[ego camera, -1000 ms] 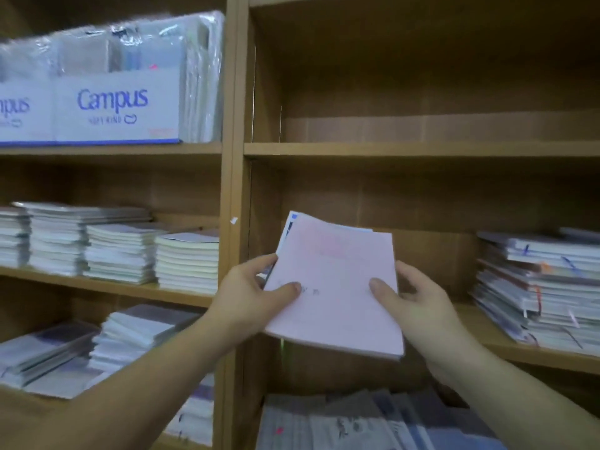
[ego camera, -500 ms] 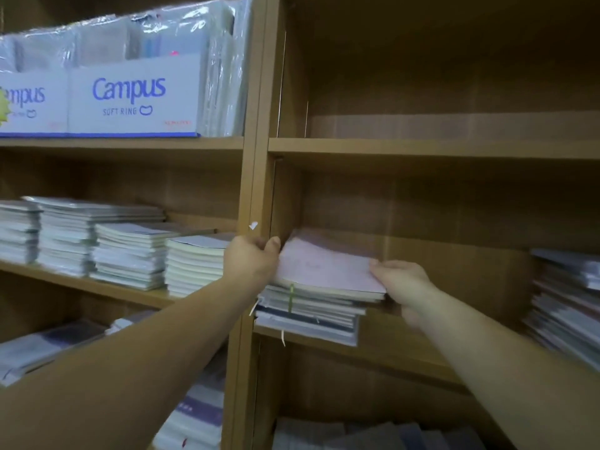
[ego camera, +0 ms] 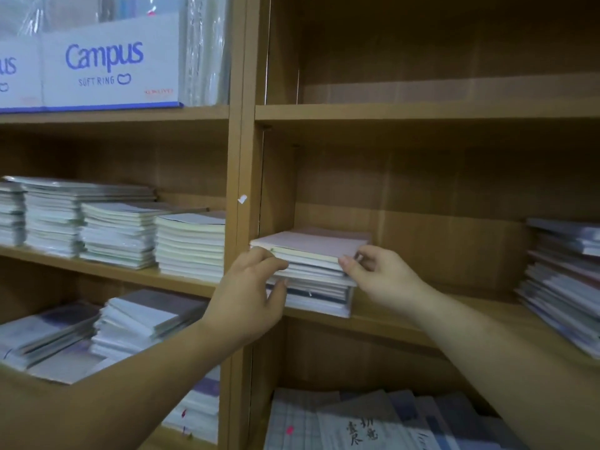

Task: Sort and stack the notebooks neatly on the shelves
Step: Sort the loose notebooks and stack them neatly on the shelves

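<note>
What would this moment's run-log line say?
pink notebook: atop stack, middle shelf | left hand: grips stack's front-left corner | right hand: pinches pink notebook's right corner

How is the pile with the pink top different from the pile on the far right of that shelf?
The pink-topped stack sits fairly square; the right-hand pile is slanted, edges sticking out. The pink-topped stack has a pink cover on top; the right-hand pile looks bluish-grey. The left hand and right hand grip the pink-topped stack; nothing touches the right-hand pile. Both rest on one wooden shelf.
</note>
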Available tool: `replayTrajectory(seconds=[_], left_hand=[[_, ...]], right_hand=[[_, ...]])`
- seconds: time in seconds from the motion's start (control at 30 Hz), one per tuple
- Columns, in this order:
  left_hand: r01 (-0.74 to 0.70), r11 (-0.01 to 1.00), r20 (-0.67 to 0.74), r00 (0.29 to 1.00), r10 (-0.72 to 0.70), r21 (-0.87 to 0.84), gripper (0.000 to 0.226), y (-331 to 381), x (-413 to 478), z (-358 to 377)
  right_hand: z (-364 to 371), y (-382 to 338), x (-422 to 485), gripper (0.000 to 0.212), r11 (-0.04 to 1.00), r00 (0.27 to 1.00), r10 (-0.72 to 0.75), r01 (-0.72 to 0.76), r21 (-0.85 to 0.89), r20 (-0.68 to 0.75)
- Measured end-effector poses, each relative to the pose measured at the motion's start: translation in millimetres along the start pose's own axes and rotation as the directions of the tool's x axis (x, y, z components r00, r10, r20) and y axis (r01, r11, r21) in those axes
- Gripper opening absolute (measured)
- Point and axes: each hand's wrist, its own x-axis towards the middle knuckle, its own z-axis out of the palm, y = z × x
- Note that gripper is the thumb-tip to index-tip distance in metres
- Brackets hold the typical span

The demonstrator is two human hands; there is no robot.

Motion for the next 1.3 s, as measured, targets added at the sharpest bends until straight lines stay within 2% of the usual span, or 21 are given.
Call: replayTrajectory(seconds=[0.1, 0.2, 0.27, 0.3, 0.37, 0.43, 0.47, 0.53, 0.6, 0.63, 0.7, 0.73, 0.8, 0.87, 0.93, 1.0, 1.07, 1.1, 1.2, 1.3], left_hand=[[-0.039, 0.993, -0.017, 0.999, 0.037, -0.113, 0.025, 19, -13, 14], [-0.060, 0.966, 0.019, 0.998, 0.067, -0.250, 0.018, 35, -41, 34], [0.001, 0.951, 0.093, 0.995, 0.029, -0.308, 0.018, 44, -69, 54], [0.059, 0.943, 0.145, 0.989, -0.011, -0.328, 0.019, 48, -85, 65], [0.225, 0.911, 0.290, 0.949, -0.125, -0.345, 0.020, 55, -116, 93], [0.422, 0.867, 0.463, 0.844, -0.271, -0.263, 0.026, 60, -146, 125], [0.518, 0.830, 0.530, 0.773, -0.350, -0.207, 0.029, 62, -161, 143], [0.703, 0.707, 0.622, 0.589, -0.516, -0.080, 0.033, 64, -190, 176], [0.834, 0.550, 0.675, 0.388, -0.628, 0.032, 0.025, 66, -213, 199], [0.870, 0.490, 0.687, 0.323, -0.651, 0.054, 0.021, 66, -221, 210], [0.931, 0.365, 0.688, 0.252, -0.681, 0.020, 0.023, 59, -234, 232], [0.963, 0.266, 0.690, 0.220, -0.689, -0.040, 0.027, 57, -236, 239], [0.990, 0.053, 0.673, 0.130, -0.728, -0.134, 0.033, 52, -235, 252], [0.981, -0.073, 0.664, 0.065, -0.745, -0.178, 0.025, 49, -227, 258], [0.946, -0.207, 0.702, 0.028, -0.712, -0.248, 0.011, 52, -218, 256], [0.908, -0.289, 0.726, 0.023, -0.687, -0.303, 0.008, 56, -214, 254], [0.895, -0.303, 0.744, 0.047, -0.667, -0.328, 0.009, 67, -214, 255], [0.907, -0.265, 0.737, 0.068, -0.673, -0.326, 0.008, 73, -216, 256], [0.970, 0.067, 0.733, 0.221, -0.644, -0.233, 0.012, 86, -223, 265], [0.908, 0.390, 0.756, 0.360, -0.546, -0.151, 0.031, 82, -228, 279]], right_hand=[[-2, -1, -10, 0.039, 0.998, 0.997, -0.040, 0.043, 0.041, -0.065], [-2, 8, -49, 0.028, 0.991, 0.965, -0.116, 0.128, 0.035, -0.234], [6, 29, -83, 0.007, 0.977, 0.945, -0.162, 0.194, 0.086, -0.285], [12, 45, -99, 0.006, 0.979, 0.962, -0.145, 0.173, 0.106, -0.233], [26, 83, -128, 0.015, 0.995, 0.999, -0.002, -0.002, 0.097, 0.038], [38, 132, -148, 0.024, 0.968, 0.929, 0.238, -0.252, 0.014, 0.285], [43, 159, -154, 0.030, 0.948, 0.897, 0.314, -0.315, -0.047, 0.311], [51, 204, -165, 0.032, 0.933, 0.899, 0.356, -0.328, -0.145, 0.256], [55, 237, -172, 0.019, 0.938, 0.930, 0.326, -0.297, -0.177, 0.169], [54, 251, -173, 0.014, 0.939, 0.944, 0.306, -0.276, -0.206, 0.127], [49, 270, -172, 0.008, 0.923, 0.952, 0.285, -0.241, -0.301, 0.110], [46, 277, -169, 0.010, 0.917, 0.956, 0.276, -0.229, -0.326, 0.104], [39, 288, -166, 0.023, 0.908, 0.965, 0.255, -0.215, -0.360, 0.066], [36, 299, -161, 0.029, 0.899, 0.962, 0.267, -0.227, -0.374, 0.057], [33, 305, -158, 0.031, 0.899, 0.955, 0.290, -0.250, -0.359, 0.061], [31, 307, -156, 0.032, 0.913, 0.955, 0.296, -0.282, -0.294, 0.004], [28, 306, -155, 0.035, 0.927, 0.950, 0.306, -0.312, -0.209, -0.063], [27, 305, -154, 0.037, 0.927, 0.945, 0.319, -0.326, -0.185, -0.071], [25, 307, -155, 0.047, 0.909, 0.932, 0.359, -0.360, -0.213, -0.045], [27, 312, -155, 0.056, 0.862, 0.927, 0.373, -0.362, -0.355, -0.042]])
